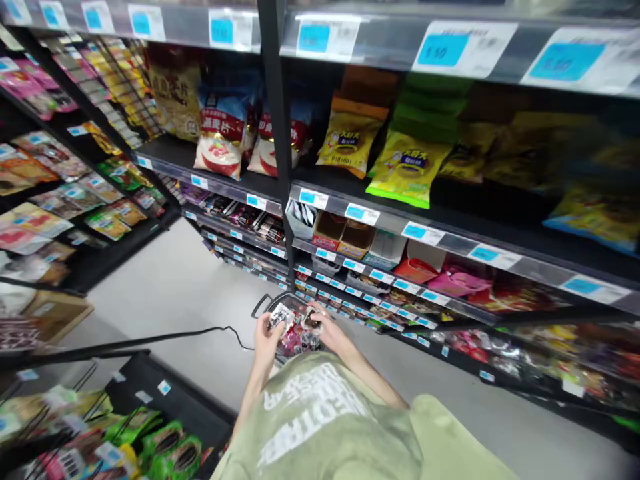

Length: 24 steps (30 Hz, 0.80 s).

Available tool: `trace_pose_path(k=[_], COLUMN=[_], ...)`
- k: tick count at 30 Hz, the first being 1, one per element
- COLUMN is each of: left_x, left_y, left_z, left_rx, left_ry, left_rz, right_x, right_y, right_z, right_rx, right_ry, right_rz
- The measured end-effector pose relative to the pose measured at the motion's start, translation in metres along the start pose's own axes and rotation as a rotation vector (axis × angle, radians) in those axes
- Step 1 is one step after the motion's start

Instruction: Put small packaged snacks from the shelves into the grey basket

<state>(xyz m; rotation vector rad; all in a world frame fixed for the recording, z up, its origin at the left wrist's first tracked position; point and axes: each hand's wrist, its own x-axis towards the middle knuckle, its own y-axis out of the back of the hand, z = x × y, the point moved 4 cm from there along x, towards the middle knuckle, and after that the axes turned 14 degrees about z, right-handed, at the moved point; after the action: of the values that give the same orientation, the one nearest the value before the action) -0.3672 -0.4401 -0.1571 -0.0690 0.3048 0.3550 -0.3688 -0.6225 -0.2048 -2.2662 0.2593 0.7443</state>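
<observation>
My left hand [268, 333] pinches a small white snack packet [281, 319] with dark markings between its fingers. To its right, my right hand [323, 325] is closed around a small dark packet [313, 319], partly hidden by the fingers. Both hands hover over a dark shopping basket [263, 305], whose handle shows at the left. Inside it lie several small pink, red and dark wrapped packets [300, 340]. The front of my green shirt covers the near side of the basket.
Ahead stands a black shelf unit with yellow snack bags [410, 167], red-and-white cereal bags [220, 133] and open cartons [356, 238] lower down. Another rack with packaged snacks [113, 220] is at the left. A black cable [190, 331] runs across the grey floor. Green packages [170, 447] fill a bin at lower left.
</observation>
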Motion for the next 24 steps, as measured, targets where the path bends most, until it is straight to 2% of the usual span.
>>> trace_pose_path(k=[5,9,16,22,24], left_x=[-0.011,-0.012,-0.011,-0.016,-0.016], left_y=[-0.011,-0.009,-0.002,0.000,0.001], left_z=[0.013,0.013,0.011,0.010,0.010], left_rx=[-0.034,-0.003,0.038,-0.045,-0.051], left_ry=[0.030,0.047,0.084,0.135,0.142], left_rz=[-0.117,-0.109,-0.077,-0.070,-0.034], right_x=[-0.023,-0.033,-0.036,-0.030,-0.027], right_y=[-0.016,-0.025,-0.025,-0.029,-0.027], right_z=[-0.001,0.000,0.002,0.002,0.003], right_rx=[0.021,-0.020,-0.096,-0.001,0.027], right_ry=[-0.055,-0.110,-0.110,-0.117,-0.134], right_rz=[-0.155,-0.297,-0.245,-0.181,-0.184])
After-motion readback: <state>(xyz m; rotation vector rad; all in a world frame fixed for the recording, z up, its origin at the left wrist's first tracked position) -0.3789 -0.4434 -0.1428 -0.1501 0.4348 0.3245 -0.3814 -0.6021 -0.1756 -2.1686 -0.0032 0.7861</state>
